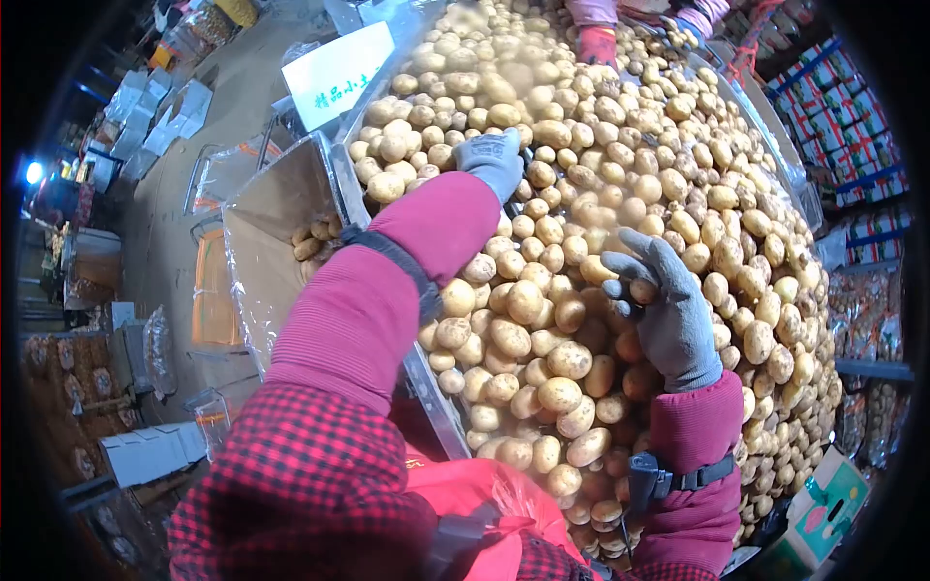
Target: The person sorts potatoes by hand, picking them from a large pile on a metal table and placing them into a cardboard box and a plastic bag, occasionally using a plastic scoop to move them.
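A big heap of potatoes [567,360] fills the metal-edged bin in front of me. My left hand [492,161], in a grey glove, is closed at the heap's left side, its fingertips hidden; a dark edge shows beside it, and I cannot make out what it grips. Over the middle of the heap, my right hand [675,315], also grey-gloved, has its fingers curled around a small potato [642,290]. Several other potatoes lie just below those fingers.
Left of the bin stands a lined box [276,257] with a few brown potatoes [315,237]. A white sign [337,76] rises at the bin's far-left edge. Another person's red-gloved hand [598,45] reaches into the far side. A green carton [828,508] sits at lower right.
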Demonstrator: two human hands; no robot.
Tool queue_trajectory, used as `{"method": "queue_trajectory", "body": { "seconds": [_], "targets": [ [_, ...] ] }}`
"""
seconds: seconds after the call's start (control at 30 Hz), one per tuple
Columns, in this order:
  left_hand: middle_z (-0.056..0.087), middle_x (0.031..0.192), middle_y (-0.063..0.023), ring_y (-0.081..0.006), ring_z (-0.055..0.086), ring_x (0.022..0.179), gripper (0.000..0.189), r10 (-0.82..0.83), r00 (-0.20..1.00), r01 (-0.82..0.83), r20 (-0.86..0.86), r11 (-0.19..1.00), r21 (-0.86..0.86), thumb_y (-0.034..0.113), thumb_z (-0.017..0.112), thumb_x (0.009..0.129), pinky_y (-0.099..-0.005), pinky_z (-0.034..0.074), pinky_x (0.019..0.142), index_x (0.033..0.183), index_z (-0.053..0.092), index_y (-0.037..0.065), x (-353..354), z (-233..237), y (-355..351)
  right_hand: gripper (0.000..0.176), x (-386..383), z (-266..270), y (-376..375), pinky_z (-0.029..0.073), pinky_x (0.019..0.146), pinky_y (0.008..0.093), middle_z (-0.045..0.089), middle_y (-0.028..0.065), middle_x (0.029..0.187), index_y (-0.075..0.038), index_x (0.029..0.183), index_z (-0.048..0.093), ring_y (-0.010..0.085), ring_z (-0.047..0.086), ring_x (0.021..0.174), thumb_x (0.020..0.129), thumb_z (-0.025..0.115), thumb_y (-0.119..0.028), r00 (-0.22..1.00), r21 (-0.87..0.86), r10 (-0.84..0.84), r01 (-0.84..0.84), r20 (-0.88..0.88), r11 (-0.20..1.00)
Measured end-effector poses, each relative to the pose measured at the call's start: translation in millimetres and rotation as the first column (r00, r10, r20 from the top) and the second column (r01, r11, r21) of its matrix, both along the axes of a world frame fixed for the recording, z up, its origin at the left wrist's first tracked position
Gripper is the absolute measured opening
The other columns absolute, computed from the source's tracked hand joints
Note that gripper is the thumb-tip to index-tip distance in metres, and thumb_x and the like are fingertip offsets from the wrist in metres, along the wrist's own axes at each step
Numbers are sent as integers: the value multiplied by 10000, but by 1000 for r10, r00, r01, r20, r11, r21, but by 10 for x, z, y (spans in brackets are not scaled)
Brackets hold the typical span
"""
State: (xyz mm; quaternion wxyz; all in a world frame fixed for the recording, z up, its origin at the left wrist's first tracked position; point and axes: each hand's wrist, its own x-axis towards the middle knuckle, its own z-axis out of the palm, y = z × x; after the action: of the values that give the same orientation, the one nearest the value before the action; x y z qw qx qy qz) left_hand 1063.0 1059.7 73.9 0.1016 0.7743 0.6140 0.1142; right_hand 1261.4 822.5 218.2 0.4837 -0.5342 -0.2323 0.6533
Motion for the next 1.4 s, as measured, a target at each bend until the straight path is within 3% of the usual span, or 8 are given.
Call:
{"method": "queue_trajectory", "body": {
  "seconds": [0.2,0.33,0.43,0.6,0.7,1.03,1.3,1.4],
  "targets": [
    [764,991,-95,-291,727,932,294,-69,922,94,380,994,-47,405,705,885,-428,558,843,1048,724,161,-1,561,-438,605,-33,77,25,460,816,301,678,59,1281,-165,1481,519,157,635,1006,1019,546,-556,999,-42,-9,7,-37,999],
    [738,1152,-132,-249,709,1050,370,-577,456,655,677,733,183,387,704,961,-371,555,913,1233,713,136,262,1038,-1080,571,-59,12,19,500,738,263,674,25,1276,-212,1506,497,153,650,993,1036,523,-536,984,-12,-87,86,-156,996],
    [734,1104,-151,-320,712,988,458,-756,295,639,584,610,468,449,620,970,-424,557,880,1333,657,173,206,1094,-1086,506,114,-24,28,498,641,207,681,44,1211,-181,1483,528,124,661,912,1062,514,-462,965,12,-63,69,-256,998],
    [682,1284,-184,-345,660,1177,434,-217,971,207,102,973,98,294,583,967,-435,516,1022,1368,633,136,-602,752,104,454,73,60,-17,483,566,177,687,86,1168,-114,1437,577,113,672,837,1074,521,-381,980,27,-59,65,-189,998],
    [647,1349,-161,-340,614,1248,422,-87,964,68,-253,994,-81,347,565,954,-460,478,1061,1325,632,157,-949,397,669,458,53,23,9,490,574,188,698,95,1152,-96,1437,571,120,673,837,1073,522,-369,972,30,-106,115,-209,993],
    [694,1268,-143,-324,647,1207,480,-253,907,178,-337,954,-240,392,712,890,-447,495,1025,1303,634,161,-948,586,672,481,58,-20,29,505,641,235,709,90,1139,-81,1417,574,151,696,910,1059,547,-402,971,40,-108,119,-214,992],
    [743,1038,-99,-219,700,966,394,-210,977,210,20,956,-206,302,815,828,-365,539,888,1139,678,103,-1071,478,636,480,30,18,28,489,682,230,678,65,1258,-173,1437,570,172,685,1041,1053,547,-461,975,-2,-74,75,-209,997],
    [733,1012,-19,-93,667,957,248,-97,737,331,669,915,-232,193,836,888,-262,549,837,1051,712,54,-911,431,458,581,39,20,46,485,690,239,667,85,1286,-150,1467,525,185,675,1073,1033,549,-537,979,25,-39,45,-200,999]
  ]
}}
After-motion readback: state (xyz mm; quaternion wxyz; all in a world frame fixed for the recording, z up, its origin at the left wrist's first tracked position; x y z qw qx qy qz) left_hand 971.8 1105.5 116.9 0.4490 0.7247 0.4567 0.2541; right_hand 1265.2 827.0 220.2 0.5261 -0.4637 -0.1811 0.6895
